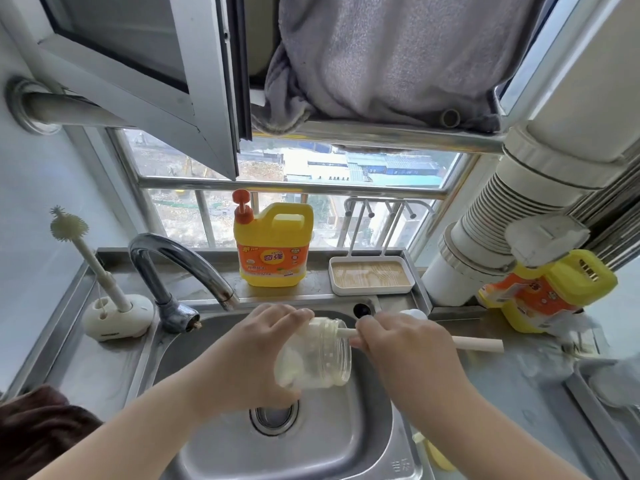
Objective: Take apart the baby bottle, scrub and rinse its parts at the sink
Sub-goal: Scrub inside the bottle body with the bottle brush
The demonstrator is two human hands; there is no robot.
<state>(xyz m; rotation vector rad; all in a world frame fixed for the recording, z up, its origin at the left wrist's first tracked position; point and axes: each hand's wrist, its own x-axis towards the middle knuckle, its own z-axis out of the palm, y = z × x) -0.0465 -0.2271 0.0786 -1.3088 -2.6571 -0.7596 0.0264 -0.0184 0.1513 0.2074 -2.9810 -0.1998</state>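
The steel worktop carries a brush stand far left, a detergent jug and a tray far centre.

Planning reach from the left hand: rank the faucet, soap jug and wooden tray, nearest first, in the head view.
From the left hand:
1. Faucet, just up-left of it.
2. Soap jug, on the ledge behind the sink.
3. Wooden tray, on the ledge, farther right.

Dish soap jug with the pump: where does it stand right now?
In the head view, the dish soap jug stands upright on the ledge behind the sink, between the tap and the white tray.
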